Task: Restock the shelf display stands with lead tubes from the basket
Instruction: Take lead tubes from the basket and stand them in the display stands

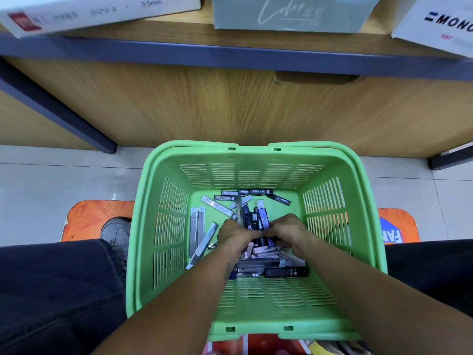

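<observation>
- Your left hand (236, 233) and right hand (288, 230) both curl around one bunch of lead tubes (258, 221) deep in the green basket (256, 156); squeeze unevenly and tubes may slide out.
- Loose tubes underneath could snag and scatter when you lift.

Smooth green plastic basket (163, 175) (slotted walls), wood-grain shelf (204, 103).

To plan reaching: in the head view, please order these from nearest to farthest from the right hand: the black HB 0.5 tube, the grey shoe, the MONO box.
From the right hand:
1. Black HB 0.5 tube, in the basket, just below the hand.
2. Grey shoe, left, outside the basket.
3. MONO box, on the shelf, top right.
</observation>
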Demonstrator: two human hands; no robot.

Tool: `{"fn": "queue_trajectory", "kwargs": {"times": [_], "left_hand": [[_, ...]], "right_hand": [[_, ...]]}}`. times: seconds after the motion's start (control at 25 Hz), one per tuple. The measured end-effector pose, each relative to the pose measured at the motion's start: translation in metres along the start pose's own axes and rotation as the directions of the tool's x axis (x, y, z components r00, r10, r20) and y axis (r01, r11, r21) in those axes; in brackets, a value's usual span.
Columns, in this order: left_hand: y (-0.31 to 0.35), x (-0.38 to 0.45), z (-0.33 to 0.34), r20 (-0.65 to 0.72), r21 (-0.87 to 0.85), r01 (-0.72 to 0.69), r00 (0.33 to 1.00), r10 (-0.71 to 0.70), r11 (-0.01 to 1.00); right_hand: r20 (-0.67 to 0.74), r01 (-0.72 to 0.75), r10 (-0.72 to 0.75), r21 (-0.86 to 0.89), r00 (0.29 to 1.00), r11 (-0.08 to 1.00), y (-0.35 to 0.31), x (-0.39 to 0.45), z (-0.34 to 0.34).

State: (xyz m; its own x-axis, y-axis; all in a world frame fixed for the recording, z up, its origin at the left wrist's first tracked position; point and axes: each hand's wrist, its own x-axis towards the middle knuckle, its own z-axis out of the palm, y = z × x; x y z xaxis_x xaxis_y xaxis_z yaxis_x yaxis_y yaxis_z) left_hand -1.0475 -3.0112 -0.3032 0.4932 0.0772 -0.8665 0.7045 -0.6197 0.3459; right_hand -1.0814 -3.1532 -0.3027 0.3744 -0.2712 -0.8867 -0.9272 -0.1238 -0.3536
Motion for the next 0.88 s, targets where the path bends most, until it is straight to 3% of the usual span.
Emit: {"fn": "queue_trajectory", "kwargs": {"times": [0.24,0.48,0.56,0.76,0.88], "left_hand": [[0.007,0.002,0.002,0.017,-0.026,0.001,1.000,0.000,1.000],[0.011,0.004,0.004,0.130,-0.222,0.042,0.991,-0.013,0.974],[0.012,0.000,0.001,0.161,-0.254,0.038,0.987,0.004,0.967],[-0.003,0.014,-0.010,0.304,-0.426,0.138,0.953,-0.003,0.894],[-0.002,-0.002,-0.024,0.301,-0.508,0.120,0.953,0.045,0.853]], "right_hand": [[0.048,-0.016,0.017,-0.015,0.999,1.000,-0.003,0.005,0.012],[0.164,-0.056,0.003,0.319,0.987,0.946,0.007,0.002,0.016],[0.184,-0.028,-0.040,0.353,0.982,0.935,0.008,0.001,0.016],[0.222,0.110,-0.163,0.234,0.961,0.966,-0.008,-0.009,0.014],[0.241,0.251,-0.264,0.087,0.934,0.964,-0.025,-0.025,0.004]]}}
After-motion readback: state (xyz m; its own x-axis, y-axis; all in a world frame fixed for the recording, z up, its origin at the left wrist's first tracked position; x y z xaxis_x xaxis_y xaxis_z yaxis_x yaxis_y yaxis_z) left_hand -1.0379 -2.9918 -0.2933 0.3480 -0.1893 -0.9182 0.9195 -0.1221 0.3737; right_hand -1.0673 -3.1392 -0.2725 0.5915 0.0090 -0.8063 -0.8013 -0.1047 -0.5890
